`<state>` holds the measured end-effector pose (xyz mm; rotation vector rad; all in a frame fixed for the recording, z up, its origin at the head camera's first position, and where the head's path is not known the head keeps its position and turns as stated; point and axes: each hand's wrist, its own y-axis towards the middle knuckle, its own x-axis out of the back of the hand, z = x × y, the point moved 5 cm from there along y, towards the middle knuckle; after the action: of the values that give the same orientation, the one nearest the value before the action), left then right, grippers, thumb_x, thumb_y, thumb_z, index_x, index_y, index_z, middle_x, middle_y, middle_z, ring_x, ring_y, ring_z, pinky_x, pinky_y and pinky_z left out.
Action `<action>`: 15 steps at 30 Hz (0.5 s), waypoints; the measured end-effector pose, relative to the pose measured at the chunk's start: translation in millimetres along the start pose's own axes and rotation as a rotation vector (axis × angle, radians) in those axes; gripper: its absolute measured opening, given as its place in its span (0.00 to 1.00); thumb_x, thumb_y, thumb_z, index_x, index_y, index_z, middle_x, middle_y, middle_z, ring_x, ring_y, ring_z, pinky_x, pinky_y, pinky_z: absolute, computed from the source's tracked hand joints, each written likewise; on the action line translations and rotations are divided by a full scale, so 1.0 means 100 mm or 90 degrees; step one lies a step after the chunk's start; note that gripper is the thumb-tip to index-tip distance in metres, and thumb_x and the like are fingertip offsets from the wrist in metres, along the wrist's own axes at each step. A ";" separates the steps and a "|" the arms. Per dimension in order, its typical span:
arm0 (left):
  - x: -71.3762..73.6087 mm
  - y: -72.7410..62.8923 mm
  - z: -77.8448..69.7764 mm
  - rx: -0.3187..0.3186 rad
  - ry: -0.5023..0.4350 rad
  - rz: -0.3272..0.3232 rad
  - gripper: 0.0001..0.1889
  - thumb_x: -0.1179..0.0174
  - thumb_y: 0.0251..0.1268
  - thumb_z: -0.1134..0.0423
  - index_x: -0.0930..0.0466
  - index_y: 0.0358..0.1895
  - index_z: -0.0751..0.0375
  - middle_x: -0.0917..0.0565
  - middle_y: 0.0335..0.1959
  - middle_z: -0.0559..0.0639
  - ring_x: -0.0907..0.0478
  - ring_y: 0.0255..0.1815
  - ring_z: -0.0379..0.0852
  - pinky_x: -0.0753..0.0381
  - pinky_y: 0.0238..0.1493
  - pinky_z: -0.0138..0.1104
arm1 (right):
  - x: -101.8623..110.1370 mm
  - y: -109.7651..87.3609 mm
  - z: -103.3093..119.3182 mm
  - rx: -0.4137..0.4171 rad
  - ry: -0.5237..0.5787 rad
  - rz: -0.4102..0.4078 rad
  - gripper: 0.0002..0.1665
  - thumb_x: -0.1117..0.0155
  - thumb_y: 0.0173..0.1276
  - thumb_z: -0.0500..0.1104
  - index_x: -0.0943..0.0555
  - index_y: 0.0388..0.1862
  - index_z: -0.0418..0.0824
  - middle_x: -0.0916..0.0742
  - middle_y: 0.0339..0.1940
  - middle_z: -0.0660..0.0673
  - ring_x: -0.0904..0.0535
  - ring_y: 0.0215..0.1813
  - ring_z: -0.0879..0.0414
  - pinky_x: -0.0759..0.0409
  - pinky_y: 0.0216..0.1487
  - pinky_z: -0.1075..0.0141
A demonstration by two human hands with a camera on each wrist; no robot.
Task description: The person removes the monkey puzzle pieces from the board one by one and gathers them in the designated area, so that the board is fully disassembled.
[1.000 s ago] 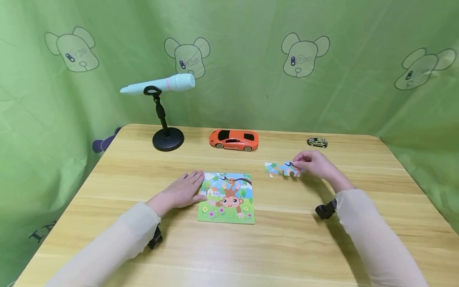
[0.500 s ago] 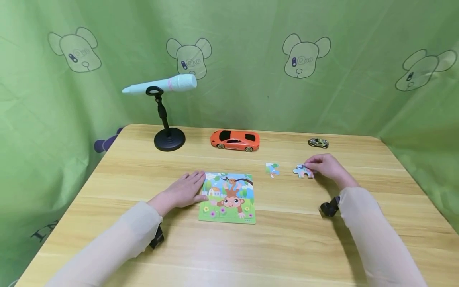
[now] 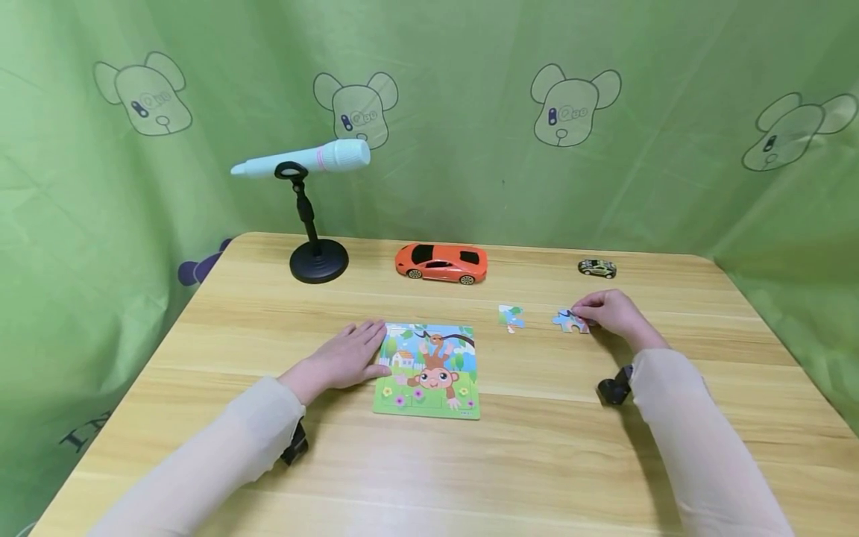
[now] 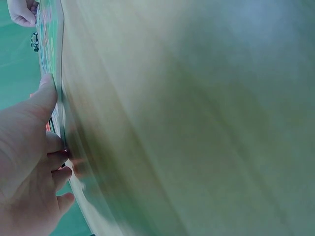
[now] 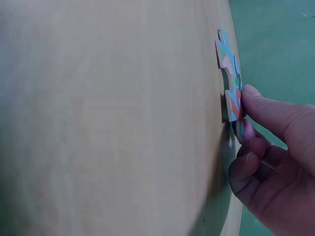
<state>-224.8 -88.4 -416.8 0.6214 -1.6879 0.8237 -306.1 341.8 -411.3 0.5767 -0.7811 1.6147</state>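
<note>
A square jigsaw puzzle [image 3: 432, 380] with an upside-down monkey lies on the table near its middle. My left hand [image 3: 345, 358] rests on its left edge, fingers straight and thumb on the picture; the left wrist view shows the thumb [image 4: 45, 93] at the board's edge. To the right and farther back, my right hand [image 3: 614, 315] pinches a puzzle piece [image 3: 567, 321] between thumb and fingers, seen edge-on in the right wrist view as a thin blue and orange piece [image 5: 233, 104]. Another puzzle piece [image 3: 510, 315] lies left of it, apart.
Along the table's [image 3: 429, 477] back edge stand a light blue microphone [image 3: 315, 158] on a black stand [image 3: 318, 261], an orange toy car [image 3: 441, 263] and a small patterned toy car [image 3: 597, 268]. A green curtain [image 3: 463, 186] hangs behind.
My right hand has moved right with its puzzle piece, widening the gap to the other piece, then stayed nearly still. The left hand keeps its place on the puzzle.
</note>
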 end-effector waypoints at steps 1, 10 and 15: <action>0.00 0.00 0.00 0.000 0.001 0.000 0.40 0.56 0.68 0.41 0.52 0.70 0.70 0.51 0.71 0.62 0.55 0.71 0.56 0.55 0.68 0.49 | 0.00 0.00 0.00 -0.001 0.001 0.000 0.18 0.40 0.66 0.44 0.19 0.43 0.28 0.15 0.29 0.48 0.24 0.30 0.61 0.24 0.31 0.69; 0.00 0.01 0.01 -0.002 0.005 -0.001 0.40 0.56 0.68 0.41 0.52 0.70 0.71 0.51 0.71 0.63 0.55 0.71 0.56 0.55 0.68 0.49 | 0.01 0.00 0.00 0.003 -0.005 0.013 0.19 0.41 0.67 0.45 0.20 0.45 0.28 0.15 0.30 0.47 0.25 0.31 0.56 0.25 0.30 0.67; 0.02 0.00 0.00 -0.002 0.002 -0.004 0.40 0.56 0.68 0.42 0.52 0.70 0.71 0.50 0.71 0.63 0.55 0.71 0.57 0.54 0.68 0.49 | 0.03 -0.05 0.08 0.016 -0.018 0.007 0.22 0.41 0.67 0.47 0.21 0.48 0.29 0.16 0.36 0.42 0.25 0.37 0.51 0.26 0.35 0.65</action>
<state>-224.8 -88.4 -415.2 0.6225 -1.6832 0.8166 -302.1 338.1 -402.9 0.6152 -0.7874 1.6306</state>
